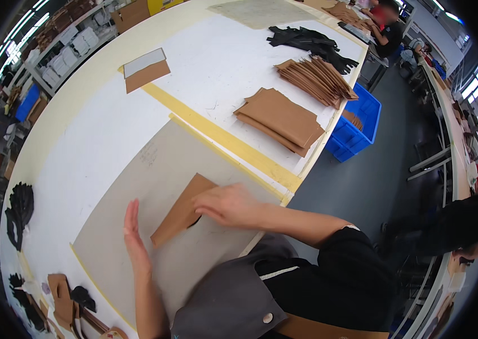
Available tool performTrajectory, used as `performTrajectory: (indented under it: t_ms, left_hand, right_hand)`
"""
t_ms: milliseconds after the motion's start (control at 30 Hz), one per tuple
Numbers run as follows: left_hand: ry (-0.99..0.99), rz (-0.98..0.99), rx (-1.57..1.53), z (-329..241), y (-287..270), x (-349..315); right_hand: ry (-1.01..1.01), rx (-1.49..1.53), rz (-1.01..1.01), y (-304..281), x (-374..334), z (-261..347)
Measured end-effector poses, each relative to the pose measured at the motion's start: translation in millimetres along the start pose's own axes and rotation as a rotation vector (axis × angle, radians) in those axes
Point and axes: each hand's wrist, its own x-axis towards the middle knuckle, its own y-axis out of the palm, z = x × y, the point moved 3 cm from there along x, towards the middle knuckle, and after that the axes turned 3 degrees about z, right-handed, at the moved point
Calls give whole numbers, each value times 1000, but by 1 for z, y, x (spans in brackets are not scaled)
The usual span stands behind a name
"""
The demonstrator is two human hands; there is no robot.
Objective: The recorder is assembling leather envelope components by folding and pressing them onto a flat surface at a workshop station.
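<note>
On the grey work mat (137,186) lies a flat brown leather-like piece (179,212), set at a slant, with a small dark strip at its lower right edge. My right hand (227,204) reaches over that edge, its fingers bent and pressed together on the piece. My left hand (135,234) stands edge-on at the other side, fingers straight, apart from the piece and holding nothing. What lies under the right fingertips is hidden.
Two stacks of brown pieces (278,118) (315,82) and black strips (312,42) lie beyond. A blue crate (369,116) stands beside the table's right edge. Yellow tape (222,141) crosses the tabletop. Black bundles (20,212) lie far left. Other people sit in the background.
</note>
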Motion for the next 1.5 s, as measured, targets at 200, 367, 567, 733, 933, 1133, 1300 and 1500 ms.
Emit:
performTrajectory:
  t_ms: [200,367,567,733,933,1133,1300,1500]
  left_hand:
    - [-81,-145,329,7,-24,-30]
    - [15,-115,607,-7,-4,-23]
    - [17,-15,823,-4,5,-18]
    - [-70,25,957,-16,4,-25]
    - [-27,70,874,-8,18,-12]
    - [-85,35,906,-15,20,-23]
    - [47,-165,808,-12,19,-26]
    - [327,-274,950,-49,39,-23]
  right_hand:
    - [116,-408,-631,-142,0,-42]
    - [497,-481,79,-147,-20,-95]
    - [308,-173,45,-132,114,-127]
    - [-87,-292,192,-16,270,-197]
    - [101,-332,-150,48,352,-293]
    - [-36,-451,-193,61,364,-233]
    - [-297,-68,110,36,270,-88]
    - [-564,-117,561,9,113,26]
